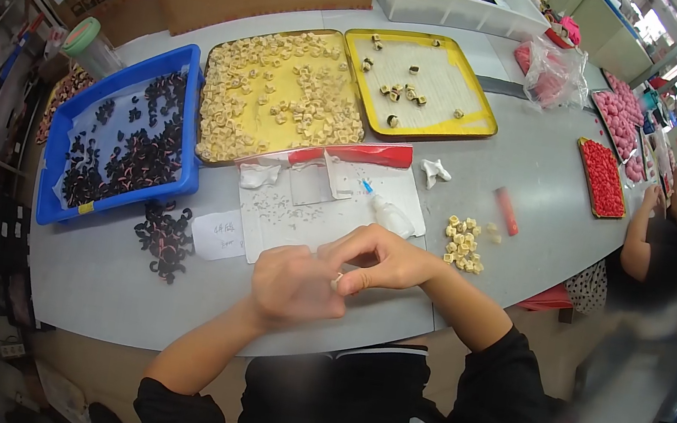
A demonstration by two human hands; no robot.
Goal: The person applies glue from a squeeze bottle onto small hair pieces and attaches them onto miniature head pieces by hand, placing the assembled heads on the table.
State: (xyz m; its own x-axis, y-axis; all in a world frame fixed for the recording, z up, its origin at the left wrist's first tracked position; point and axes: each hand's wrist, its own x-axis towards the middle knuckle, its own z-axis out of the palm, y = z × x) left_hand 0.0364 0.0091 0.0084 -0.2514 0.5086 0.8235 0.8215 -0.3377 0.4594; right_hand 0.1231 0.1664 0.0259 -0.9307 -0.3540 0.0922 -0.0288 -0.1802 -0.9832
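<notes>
Over the front edge of the white board (263,223), my two hands meet. My right hand (379,260) pinches a small cream piece (336,281) between thumb and finger. My left hand (293,285) is blurred and closed against it; what its fingers hold is hidden. Behind them a white glue bottle (392,216) with a blue tip lies on the board, near a clear plastic sheet (310,183) and dark crumbs. Loose cream pieces (464,245) are heaped right of my hands. Black curved pieces (164,239) lie to the left, beside a paper note (218,234).
A blue tray (54,163) holds black pieces. Two yellow trays (284,103) (480,128) hold cream pieces and a few dark-filled ones. A red tube (507,211) and crumpled white tissue (434,172) lie rightward. A co-worker (672,241) sits at right near a red-filled tray (602,179).
</notes>
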